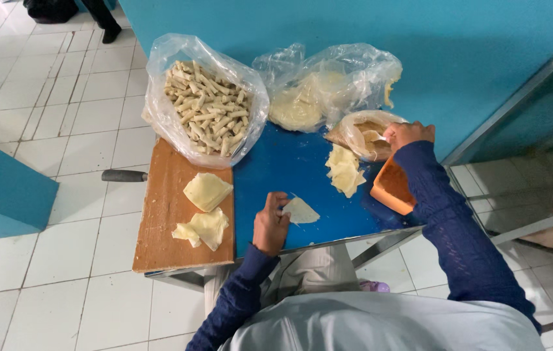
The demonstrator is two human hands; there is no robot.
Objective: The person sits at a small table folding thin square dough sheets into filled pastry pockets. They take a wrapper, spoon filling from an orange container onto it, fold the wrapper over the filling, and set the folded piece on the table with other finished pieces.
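My left hand rests on the blue table and pinches the edge of a thin pale wrapper sheet lying flat. My right hand reaches into a small plastic bag of filling at the table's right side; what the fingers hold is hidden. Just below that hand sits an orange container. A loose pile of pale wrappers lies between the two hands.
A wooden board at the left carries two stacks of wrappers. A clear bag of finished rolls stands behind it, another bag of round wrappers beside it. A dark handle juts left. The teal wall backs the table.
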